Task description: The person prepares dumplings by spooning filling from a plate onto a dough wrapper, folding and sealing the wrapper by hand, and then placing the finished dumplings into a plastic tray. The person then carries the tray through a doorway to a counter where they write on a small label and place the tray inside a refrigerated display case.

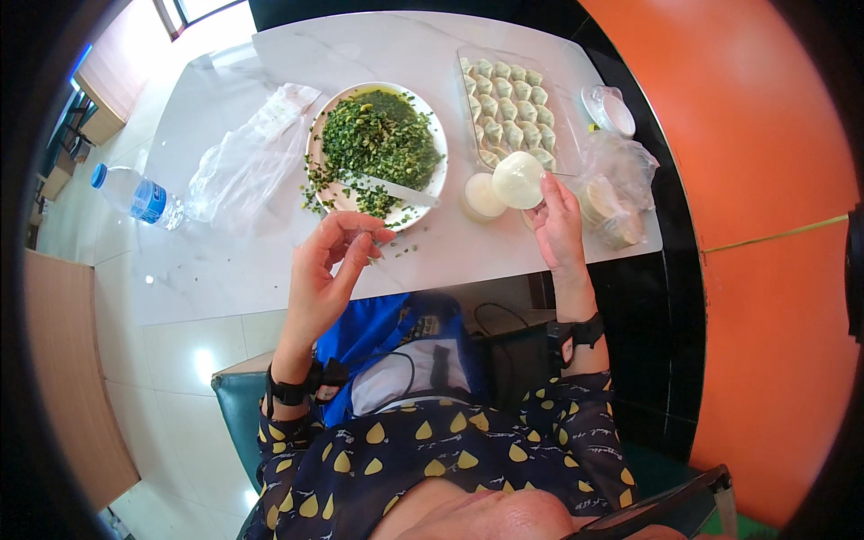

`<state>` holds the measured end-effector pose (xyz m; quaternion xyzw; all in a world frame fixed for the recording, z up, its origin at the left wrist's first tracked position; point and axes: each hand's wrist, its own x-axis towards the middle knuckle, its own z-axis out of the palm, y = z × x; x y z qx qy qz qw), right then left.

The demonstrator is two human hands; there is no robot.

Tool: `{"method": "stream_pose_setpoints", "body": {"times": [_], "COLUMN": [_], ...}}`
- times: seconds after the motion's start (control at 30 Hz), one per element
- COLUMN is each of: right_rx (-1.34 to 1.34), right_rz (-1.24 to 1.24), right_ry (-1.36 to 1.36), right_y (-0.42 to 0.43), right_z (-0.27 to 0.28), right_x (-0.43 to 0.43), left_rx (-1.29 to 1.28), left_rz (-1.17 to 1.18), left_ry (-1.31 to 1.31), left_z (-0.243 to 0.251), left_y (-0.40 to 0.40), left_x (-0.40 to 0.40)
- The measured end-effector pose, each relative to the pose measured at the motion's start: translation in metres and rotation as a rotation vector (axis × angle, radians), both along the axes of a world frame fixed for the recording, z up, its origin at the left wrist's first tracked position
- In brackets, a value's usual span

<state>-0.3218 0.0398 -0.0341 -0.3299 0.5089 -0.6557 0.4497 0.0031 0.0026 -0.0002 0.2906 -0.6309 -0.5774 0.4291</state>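
Observation:
My right hand (559,216) pinches the edge of a round dumpling wrapper (518,181) between thumb and fingers. The wrapper is held up over the near end of a clear tray (570,145) of folded dumplings (507,108) in rows. Just left of the wrapper is a small round container (480,202) with whitish contents, partly covered by it. My left hand (327,266) is loosely curled at the near rim of a white plate (442,145), with nothing clearly seen in it. Chopped green filling (398,145) heaps the plate, and a pale flat spatula (398,190) lies across it.
A clear plastic bag with wrappers (607,209) lies at the table's right edge, below small white dishes (611,111). To the left are a crumpled plastic bag (250,155) and a tipped water bottle (138,196). Green bits lie scattered by the plate. An orange surface (763,304) stands at right.

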Motion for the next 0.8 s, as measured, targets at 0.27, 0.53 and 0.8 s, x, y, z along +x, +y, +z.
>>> {"method": "stream_pose_setpoints", "body": {"times": [0.27,0.53,0.8], "right_rx": [-0.179,-0.179,-0.313], "right_rz": [0.118,0.275,0.286], "right_ry": [1.505,1.154,0.950], "right_y": [0.002,0.023,0.002], "right_z": [-0.011,0.076,0.068], "right_x": [0.018,0.081,0.122], "left_rx": [-0.017,-0.076,0.215], "left_rz": [-0.010,-0.074,-0.080], "left_ry": [-0.022,0.006,0.171], "left_z": [0.001,-0.010,-0.034], "left_y": [0.000,0.005,0.012], "left_x": [-0.006,-0.016,0.000]}}
